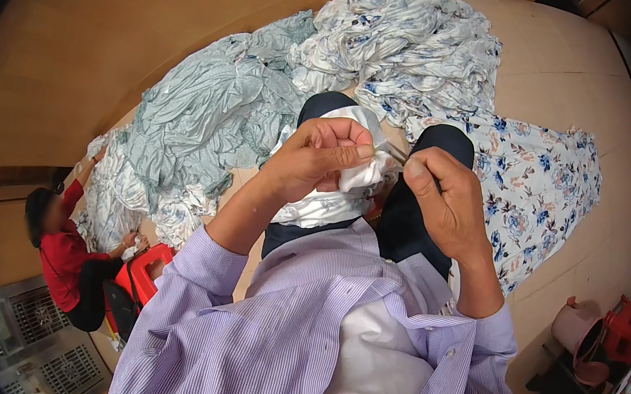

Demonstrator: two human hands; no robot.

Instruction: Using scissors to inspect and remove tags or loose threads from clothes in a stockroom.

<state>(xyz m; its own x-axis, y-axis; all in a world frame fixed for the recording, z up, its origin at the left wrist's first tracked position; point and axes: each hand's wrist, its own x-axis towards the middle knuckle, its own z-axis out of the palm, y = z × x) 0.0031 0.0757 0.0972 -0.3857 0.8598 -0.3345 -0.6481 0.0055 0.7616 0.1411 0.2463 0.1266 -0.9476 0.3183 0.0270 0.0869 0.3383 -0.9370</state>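
Observation:
My left hand (321,154) is closed above my lap, thumb and fingers pinching a bunched piece of white cloth (368,173). Folds of the same cloth hang over my left thigh and between my knees. Close on its right, my right hand (446,189) is curled round a small, thin metal-tipped tool (397,157). The tip points toward the fingers of my left hand. Most of the tool is hidden in my grip, so its kind does not show. Beyond my right knee, a floral printed cloth (540,193) lies spread flat.
A tall heap of white-and-blue fabric (413,44) lies ahead, beside a grey-green fabric pile (217,98). At left, a person in red (63,261) handles white fabric near a red stool (153,268). A pinkish bucket (577,324) and a red plastic item (626,330) stand at right.

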